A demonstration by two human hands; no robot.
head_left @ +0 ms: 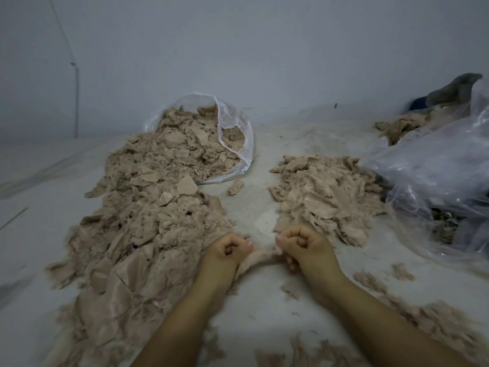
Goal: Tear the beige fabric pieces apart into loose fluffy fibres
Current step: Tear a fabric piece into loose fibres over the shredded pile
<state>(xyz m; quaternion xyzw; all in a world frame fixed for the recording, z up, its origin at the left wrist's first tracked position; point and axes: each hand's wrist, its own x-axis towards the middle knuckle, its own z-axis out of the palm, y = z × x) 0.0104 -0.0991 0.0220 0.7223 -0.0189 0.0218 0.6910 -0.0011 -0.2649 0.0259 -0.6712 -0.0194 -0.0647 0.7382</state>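
Note:
A beige fabric piece (260, 256) is stretched between my two fists low in the middle of the view. My left hand (229, 247) grips its left end and my right hand (301, 241) grips its right end, both with fingers curled tight. A long heap of beige fabric pieces and fluff (148, 207) runs down the left side. A smaller pile of beige pieces (325, 194) lies just beyond my right hand.
A clear plastic bag (238, 136) lies open behind the left heap, spilling pieces. A big crumpled clear bag (436, 186) sits at the right, with more beige fabric (402, 125) and dark cloth behind. Loose fluff (436, 321) litters the pale floor by my right forearm. A wall stands close behind.

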